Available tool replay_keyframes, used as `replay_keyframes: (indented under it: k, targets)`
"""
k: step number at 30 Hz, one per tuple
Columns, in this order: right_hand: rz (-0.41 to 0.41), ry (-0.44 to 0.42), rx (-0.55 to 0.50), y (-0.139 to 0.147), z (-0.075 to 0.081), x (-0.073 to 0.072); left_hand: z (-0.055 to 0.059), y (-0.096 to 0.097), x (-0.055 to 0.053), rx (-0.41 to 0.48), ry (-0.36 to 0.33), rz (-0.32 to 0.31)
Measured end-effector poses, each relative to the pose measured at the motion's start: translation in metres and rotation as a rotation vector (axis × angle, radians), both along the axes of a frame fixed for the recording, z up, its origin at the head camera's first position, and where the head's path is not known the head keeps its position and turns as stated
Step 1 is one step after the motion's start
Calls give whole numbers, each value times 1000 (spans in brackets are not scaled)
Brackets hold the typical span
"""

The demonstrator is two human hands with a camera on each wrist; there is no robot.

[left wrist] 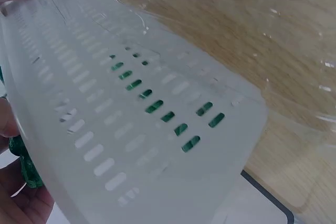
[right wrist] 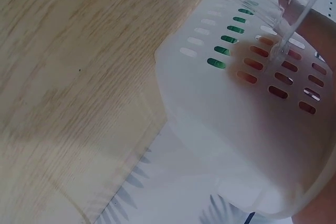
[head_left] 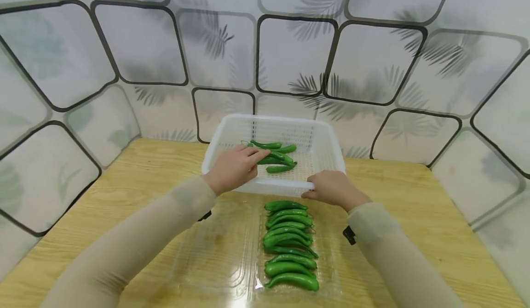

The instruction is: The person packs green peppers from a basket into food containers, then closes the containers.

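Head view: bright, soft, even light; white glare on clear tray [head_left: 215, 257] toward 6 o'clock; wide-angle stretching of patterned backdrop [head_left: 296, 55] toward 9 and 3 o'clock. Left wrist view: dimmer, hazy, detail soft; small glints on tray toward 3 o'clock. Right wrist view: muted; white basket [right wrist: 210, 114] shaded toward 4 o'clock, fine detail smeared.

On a light yellow wooden table [head_left: 414, 207] with streaky grain — toward the far edge, a white plastic basket [head_left: 275, 185] with slotted sides; just in front, nearer the viewer, a clear plastic box [head_left: 251, 253] — open, with two halves side by side.
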State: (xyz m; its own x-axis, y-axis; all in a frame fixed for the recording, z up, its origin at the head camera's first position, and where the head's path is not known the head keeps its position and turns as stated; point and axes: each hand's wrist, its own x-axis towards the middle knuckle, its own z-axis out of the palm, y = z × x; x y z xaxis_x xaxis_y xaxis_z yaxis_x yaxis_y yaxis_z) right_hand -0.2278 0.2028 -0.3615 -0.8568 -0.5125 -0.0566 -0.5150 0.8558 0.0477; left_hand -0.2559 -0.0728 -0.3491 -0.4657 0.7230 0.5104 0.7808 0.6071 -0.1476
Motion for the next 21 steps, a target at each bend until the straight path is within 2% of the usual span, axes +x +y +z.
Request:
replay_keyframes:
  k: [9, 21]
  targets:
    - [9, -15, 4, -2, 1, -2, 1, 2, 19, -36, -33, 7]
    - [3, -18, 7, 0, 1, -2, -2, 11, 40, -57, -78, -33]
